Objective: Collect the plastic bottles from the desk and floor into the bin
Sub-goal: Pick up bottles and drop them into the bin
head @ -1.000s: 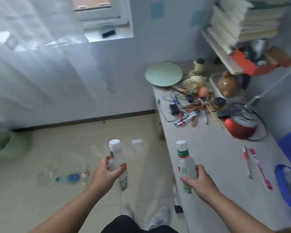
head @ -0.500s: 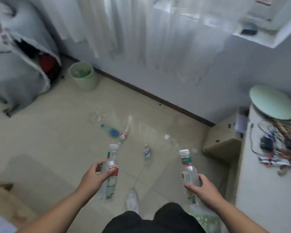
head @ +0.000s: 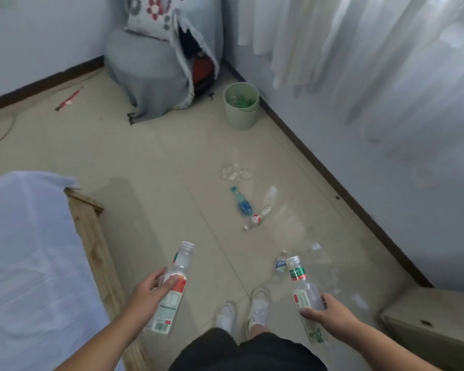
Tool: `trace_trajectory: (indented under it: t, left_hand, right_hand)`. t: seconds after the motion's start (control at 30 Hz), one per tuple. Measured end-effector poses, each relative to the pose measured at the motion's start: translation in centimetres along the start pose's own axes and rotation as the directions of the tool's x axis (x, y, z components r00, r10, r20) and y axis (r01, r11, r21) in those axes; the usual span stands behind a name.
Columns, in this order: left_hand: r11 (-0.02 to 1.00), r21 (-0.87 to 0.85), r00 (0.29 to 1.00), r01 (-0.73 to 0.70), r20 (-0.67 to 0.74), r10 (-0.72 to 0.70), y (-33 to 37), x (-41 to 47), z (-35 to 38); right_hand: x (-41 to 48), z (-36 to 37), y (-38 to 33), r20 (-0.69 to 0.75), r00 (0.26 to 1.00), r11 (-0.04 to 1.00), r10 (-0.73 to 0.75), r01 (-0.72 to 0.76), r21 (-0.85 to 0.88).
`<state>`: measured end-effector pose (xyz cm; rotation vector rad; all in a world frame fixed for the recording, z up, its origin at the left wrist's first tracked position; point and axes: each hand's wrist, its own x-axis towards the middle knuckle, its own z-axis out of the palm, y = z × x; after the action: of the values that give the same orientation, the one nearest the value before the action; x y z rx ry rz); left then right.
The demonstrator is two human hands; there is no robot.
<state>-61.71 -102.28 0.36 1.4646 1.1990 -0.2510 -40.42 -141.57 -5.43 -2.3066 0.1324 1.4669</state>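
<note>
The left hand (head: pixel 150 293) grips a clear red-labelled bottle (head: pixel 172 290); the right hand (head: pixel 326 311) clasps a green-labelled bottle (head: pixel 303 293); a blue bottle (head: pixel 242 202) and others lie on the floor (head: pixel 150 162); the green bin (head: pixel 240 113) stands by the far wall's skirting, holding bottles.

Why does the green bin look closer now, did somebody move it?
Cannot tell for sure, probably not: the green bin sits against the baseboard beside the curtain as before; the camera turned.

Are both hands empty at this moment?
No. The left hand grips a red-labelled bottle and the right hand grips a green-labelled bottle.
</note>
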Motion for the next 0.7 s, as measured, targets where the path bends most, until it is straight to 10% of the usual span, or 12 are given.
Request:
trace_trajectory:
  t: [0.4, 0.7]
  left_hand:
    - [0.988, -0.044, 0.98, 0.145, -0.132, -0.149, -1.2, 3.1, -7.5]
    - [0.994, -0.009, 0.99, 0.112, -0.08, -0.112, 7.5, 16.1, -17.4]
  right_hand:
    - [8.3, -6.0, -27.5, -0.043, 0.956, 0.917, -0.29, 0.264, -0.3]
    - [11.7, -5.3, -40.7, -0.107, 0.964, 0.941, -0.242, 0.207, -0.269]
